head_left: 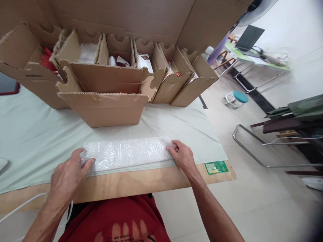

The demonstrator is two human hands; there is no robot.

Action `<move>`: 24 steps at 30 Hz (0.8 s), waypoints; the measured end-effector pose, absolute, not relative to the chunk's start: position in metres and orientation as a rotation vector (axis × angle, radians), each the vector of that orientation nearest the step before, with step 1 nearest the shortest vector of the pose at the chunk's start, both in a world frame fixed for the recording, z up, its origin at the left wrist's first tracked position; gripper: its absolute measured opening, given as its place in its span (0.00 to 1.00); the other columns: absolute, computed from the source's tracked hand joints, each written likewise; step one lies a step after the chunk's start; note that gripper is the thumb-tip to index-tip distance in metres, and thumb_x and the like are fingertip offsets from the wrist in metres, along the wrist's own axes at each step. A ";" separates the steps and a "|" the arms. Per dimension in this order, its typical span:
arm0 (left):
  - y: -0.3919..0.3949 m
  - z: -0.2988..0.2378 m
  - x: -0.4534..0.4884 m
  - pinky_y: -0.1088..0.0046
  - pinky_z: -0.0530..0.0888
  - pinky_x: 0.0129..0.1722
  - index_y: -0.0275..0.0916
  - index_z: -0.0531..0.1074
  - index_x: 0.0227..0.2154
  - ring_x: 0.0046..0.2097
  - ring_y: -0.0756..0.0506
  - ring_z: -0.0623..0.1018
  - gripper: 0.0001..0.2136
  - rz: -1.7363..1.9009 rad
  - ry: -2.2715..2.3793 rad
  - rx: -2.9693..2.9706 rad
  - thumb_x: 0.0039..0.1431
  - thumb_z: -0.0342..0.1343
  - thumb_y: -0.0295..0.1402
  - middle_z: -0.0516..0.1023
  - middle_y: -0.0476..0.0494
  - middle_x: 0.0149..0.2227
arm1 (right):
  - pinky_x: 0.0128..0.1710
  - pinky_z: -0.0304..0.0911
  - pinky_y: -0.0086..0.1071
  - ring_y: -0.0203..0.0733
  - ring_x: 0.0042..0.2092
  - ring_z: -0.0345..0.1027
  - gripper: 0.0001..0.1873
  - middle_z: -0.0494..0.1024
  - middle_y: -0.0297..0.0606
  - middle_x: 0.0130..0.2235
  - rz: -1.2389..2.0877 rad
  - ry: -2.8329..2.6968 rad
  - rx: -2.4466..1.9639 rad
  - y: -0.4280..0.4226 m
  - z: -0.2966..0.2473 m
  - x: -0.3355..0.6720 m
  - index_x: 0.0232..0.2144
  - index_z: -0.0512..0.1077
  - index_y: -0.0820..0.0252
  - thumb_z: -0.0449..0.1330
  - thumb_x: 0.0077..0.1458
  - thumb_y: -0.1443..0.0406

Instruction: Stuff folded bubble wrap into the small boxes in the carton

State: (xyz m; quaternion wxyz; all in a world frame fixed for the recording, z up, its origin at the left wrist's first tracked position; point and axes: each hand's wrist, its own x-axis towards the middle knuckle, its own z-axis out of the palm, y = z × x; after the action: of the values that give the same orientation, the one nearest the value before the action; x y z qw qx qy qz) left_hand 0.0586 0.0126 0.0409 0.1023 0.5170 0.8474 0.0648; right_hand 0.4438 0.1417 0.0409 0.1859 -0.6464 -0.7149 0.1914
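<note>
A long flat strip of clear bubble wrap (128,153) lies across the front of the table, close to its near edge. At its left end my left hand (69,171) pinches the wrap, thumb on top and fingers at the far side. My right hand (181,156) grips the opposite end between thumb and fingers. Whether anything is folded inside the wrap cannot be made out. Just beyond the strip stands a brown cardboard bin (103,109), its inside mostly hidden from me.
Behind that bin, several cardboard bins (164,90) with small packed goods stand in a row before a tall cardboard panel (121,20). A pale cloth (166,121) covers the wooden table (151,183). A white cable (22,205) hangs at left; a teal stool (240,96) is at right.
</note>
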 end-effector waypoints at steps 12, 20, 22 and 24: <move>0.037 0.068 0.055 0.54 0.69 0.44 0.37 0.76 0.45 0.40 0.34 0.79 0.15 0.498 2.654 1.969 0.67 0.46 0.36 0.80 0.35 0.36 | 0.24 0.55 0.27 0.33 0.25 0.57 0.20 0.65 0.28 0.25 1.852 -1.400 -1.513 0.043 0.078 0.437 0.29 0.67 0.57 0.69 0.51 0.51; 0.103 0.061 0.100 0.52 0.69 0.49 0.39 0.78 0.33 0.42 0.36 0.75 0.14 0.583 2.378 2.289 0.67 0.46 0.30 0.78 0.37 0.34 | 0.28 0.57 0.28 0.34 0.27 0.60 0.29 0.70 0.31 0.26 2.149 -1.157 -1.407 -0.026 0.040 0.430 0.32 0.73 0.62 0.73 0.44 0.43; 0.113 0.059 0.112 0.51 0.69 0.51 0.38 0.79 0.37 0.45 0.35 0.75 0.13 0.601 2.323 2.312 0.67 0.48 0.31 0.78 0.35 0.37 | 0.32 0.58 0.29 0.36 0.31 0.62 0.28 0.71 0.33 0.28 2.190 -1.123 -1.341 -0.031 0.040 0.428 0.32 0.74 0.62 0.74 0.43 0.44; 0.111 0.060 0.122 0.48 0.68 0.56 0.36 0.77 0.48 0.51 0.32 0.74 0.13 0.661 2.302 2.292 0.67 0.52 0.34 0.78 0.31 0.47 | 0.34 0.56 0.30 0.37 0.32 0.63 0.28 0.72 0.34 0.29 2.238 -1.084 -1.301 -0.034 0.040 0.425 0.32 0.75 0.63 0.74 0.44 0.45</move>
State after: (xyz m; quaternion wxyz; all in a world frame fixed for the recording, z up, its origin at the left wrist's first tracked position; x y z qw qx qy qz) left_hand 0.1219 0.1114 0.0598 -0.0868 0.6888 0.6918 0.1985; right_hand 0.4254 -0.0340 0.0403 0.1668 -0.4571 -0.3809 0.7863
